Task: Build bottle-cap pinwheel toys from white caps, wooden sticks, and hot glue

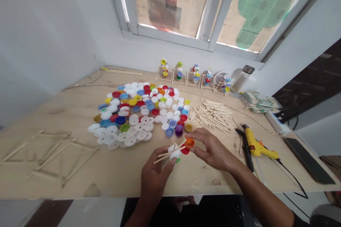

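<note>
My left hand (156, 170) is closed around a small assembly of wooden sticks with bottle caps on them (173, 151), held just above the plywood table (112, 173). My right hand (210, 149) pinches an orange cap (189, 143) at the right end of that assembly, next to a red cap (185, 150). A wide heap of coloured and white bottle caps (138, 113) lies just beyond my hands. A pile of thin wooden sticks (213, 113) sits to the right of the heap.
A yellow glue gun (257, 146) with its cord lies right of my hands, a dark phone (307, 159) further right. Stick frames (53, 152) lie at the left. Several finished cap-and-stick models (186, 72), a small fan and a bottle (241, 78) stand under the window.
</note>
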